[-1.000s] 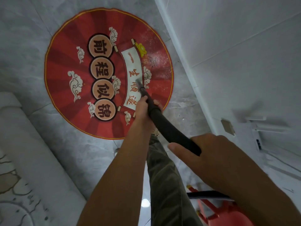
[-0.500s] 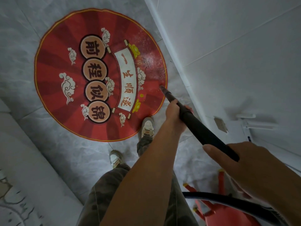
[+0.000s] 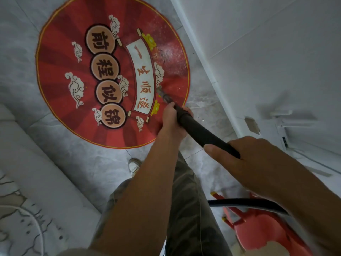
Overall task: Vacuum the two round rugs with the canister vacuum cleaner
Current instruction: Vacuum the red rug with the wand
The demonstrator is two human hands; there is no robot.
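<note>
Grey marble floor (image 3: pixel 73 163), round red printed rug (image 3: pixel 55 74); left hand (image 3: pixel 173 121), right hand (image 3: pixel 245 159) grip black vacuum wand (image 3: pixel 199 130). Sweep slowly toward white dust (image 3: pixel 171 52), rug's two o'clock.

Beyond the left fingers (image 3: pixel 187 111) the rug (image 3: pixel 60 58) is red with darker red rays, a yellow rim, cream clouds, peach discs with black characters and a white scroll with red ones, while the wand (image 3: pixel 201 133) they hold is black, over grey-marbled floor (image 3: pixel 73 163).
</note>
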